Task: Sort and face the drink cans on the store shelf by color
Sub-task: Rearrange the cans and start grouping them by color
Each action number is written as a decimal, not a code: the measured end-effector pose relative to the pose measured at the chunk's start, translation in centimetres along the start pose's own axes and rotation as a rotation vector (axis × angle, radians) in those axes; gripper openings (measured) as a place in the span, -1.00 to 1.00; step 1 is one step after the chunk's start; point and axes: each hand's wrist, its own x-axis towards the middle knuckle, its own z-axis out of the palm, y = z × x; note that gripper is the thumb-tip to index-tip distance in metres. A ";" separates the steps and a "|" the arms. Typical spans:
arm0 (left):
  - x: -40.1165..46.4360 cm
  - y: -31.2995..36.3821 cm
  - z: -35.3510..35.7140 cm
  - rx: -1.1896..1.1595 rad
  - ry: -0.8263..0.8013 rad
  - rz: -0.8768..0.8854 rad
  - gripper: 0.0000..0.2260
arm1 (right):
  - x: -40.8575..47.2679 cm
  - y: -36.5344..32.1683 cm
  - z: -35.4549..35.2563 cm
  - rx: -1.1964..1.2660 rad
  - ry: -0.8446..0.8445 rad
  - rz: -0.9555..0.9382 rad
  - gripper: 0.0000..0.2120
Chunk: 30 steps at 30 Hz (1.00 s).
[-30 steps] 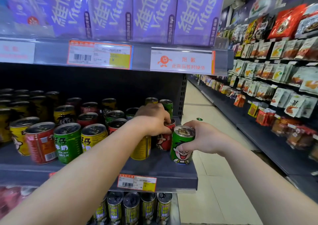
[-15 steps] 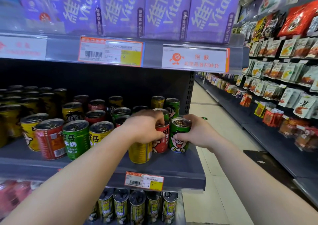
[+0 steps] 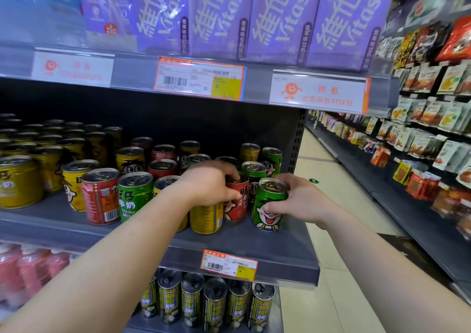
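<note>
My right hand point(image 3: 303, 200) gripped a green can point(image 3: 267, 208) near the shelf point(image 3: 267, 253) front, its cartoon face outward. My left hand point(image 3: 211, 182) curled over a red can point(image 3: 237, 200) just beside it, a yellow can point(image 3: 206, 218) below my wrist. Mixed cans point(image 3: 102, 195) stood leftward; purple cartons point(image 3: 280, 14) lined the shelf above.

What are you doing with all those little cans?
A person is tidying drink cans on a store shelf. The left hand grips a red can from above, and the right hand holds a green can beside it at the shelf's right end, its cartoon face turned outward. Nearby, red, green and yellow cans stand mixed together, so the colors are not sorted yet.
</note>
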 end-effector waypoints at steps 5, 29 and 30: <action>-1.2 -0.1 0.1 -0.117 0.060 0.082 -0.52 | -0.5 0.3 -0.8 -0.027 -0.171 -0.021 -0.37; -4.8 5.4 7.6 0.125 0.573 -0.027 -0.40 | 6.7 5.0 -3.0 -0.141 -0.017 -0.318 -0.55; -4.8 5.4 7.8 0.135 0.570 -0.027 -0.40 | 6.5 5.4 -3.1 -0.156 -0.001 -0.295 -0.53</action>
